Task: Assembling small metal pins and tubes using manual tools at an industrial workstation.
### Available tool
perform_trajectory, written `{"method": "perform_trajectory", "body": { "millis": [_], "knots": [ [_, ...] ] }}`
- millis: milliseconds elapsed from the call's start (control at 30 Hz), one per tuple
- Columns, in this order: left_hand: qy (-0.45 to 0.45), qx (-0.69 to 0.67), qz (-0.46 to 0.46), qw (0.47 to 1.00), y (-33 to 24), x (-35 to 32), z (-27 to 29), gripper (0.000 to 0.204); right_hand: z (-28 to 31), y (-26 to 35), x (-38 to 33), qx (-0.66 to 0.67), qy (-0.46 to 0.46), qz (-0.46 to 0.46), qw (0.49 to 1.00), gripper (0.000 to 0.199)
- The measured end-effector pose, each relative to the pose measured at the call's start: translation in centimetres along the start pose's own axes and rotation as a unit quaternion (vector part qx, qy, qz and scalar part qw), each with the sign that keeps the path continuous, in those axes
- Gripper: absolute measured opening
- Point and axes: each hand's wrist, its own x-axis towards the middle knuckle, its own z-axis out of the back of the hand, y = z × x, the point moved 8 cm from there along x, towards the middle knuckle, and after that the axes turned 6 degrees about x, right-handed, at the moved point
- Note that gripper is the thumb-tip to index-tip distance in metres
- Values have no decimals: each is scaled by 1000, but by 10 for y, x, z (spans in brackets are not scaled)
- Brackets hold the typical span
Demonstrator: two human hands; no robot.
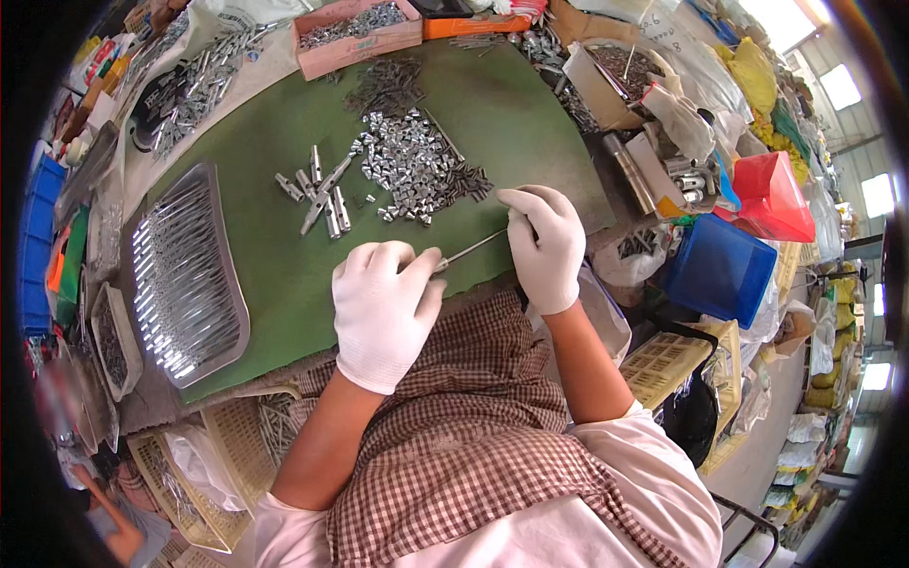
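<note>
Both hands wear white gloves above a green work mat [284, 275]. My left hand [381, 317] is closed, pinching one end of a thin metal rod [476, 246] that has a small silver fitting at that end. The rod's other end reaches my right hand [547, 248], whose fingers are curled round it. Beyond the hands lies a heap of small silver metal caps [407, 161], with small dark pieces [466, 185] at its right side. Several silver metal tubes [327, 194] lie left of the heap.
A metal tray [241, 312] of long thin rods with silver ends stands at the left. Dark pins [386, 83] and a pink box [360, 59] of small parts are at the back. To the right are a blue bin [721, 270], a red bin [772, 199] and a cream crate [663, 364].
</note>
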Motion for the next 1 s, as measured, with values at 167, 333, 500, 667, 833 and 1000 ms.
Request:
{"method": "perform_trajectory", "body": {
  "millis": [167,333,500,667,833,1000],
  "knots": [
    [13,28,-18,999,-4,2,-5,20,-9,5,0,-21,15,17,1000,23],
    [-42,30,10,999,17,0,36,26,0,3,-2,-38,21,-8,999,24],
    [-85,226,78,967,123,-14,138,16,1,5,-4,-60,19,14,998,22],
    [20,220,224,949,244,-43,197,20,-8,13,-4,-86,22,35,995,24],
    [94,194,237,947,272,-46,189,19,-8,13,-2,-85,23,33,996,24],
    [106,174,228,952,272,-48,188,20,-8,13,-2,-82,26,32,996,23]
  ]
}}
